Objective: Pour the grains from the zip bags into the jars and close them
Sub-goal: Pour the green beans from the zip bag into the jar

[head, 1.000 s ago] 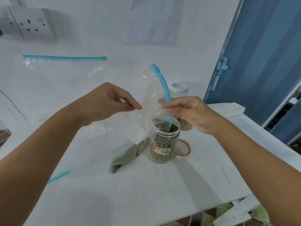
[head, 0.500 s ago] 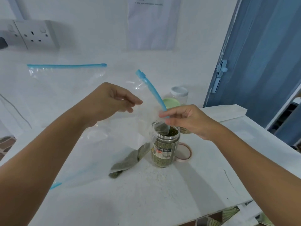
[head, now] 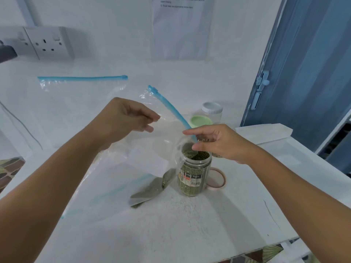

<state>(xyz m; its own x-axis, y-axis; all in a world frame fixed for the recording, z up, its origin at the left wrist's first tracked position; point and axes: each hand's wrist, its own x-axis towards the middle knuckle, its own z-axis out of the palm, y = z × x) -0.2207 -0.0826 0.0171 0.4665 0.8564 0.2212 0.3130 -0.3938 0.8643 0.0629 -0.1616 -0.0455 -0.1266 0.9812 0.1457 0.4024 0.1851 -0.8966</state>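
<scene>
With the left hand [head: 131,118] pinching the zip bag [head: 167,130] and the right hand [head: 214,141] gripping its mouth over the open jar [head: 193,175], lift the sagging corner so remaining grains slide in.

**Home-style room, makeshift work table**

We see a white wall with a double socket [head: 49,43], a taped printed sheet [head: 181,28], a blue folding door [head: 311,59], a white table [head: 190,224] and patterned floor tiles [head: 9,171]. Likely domestic.
</scene>
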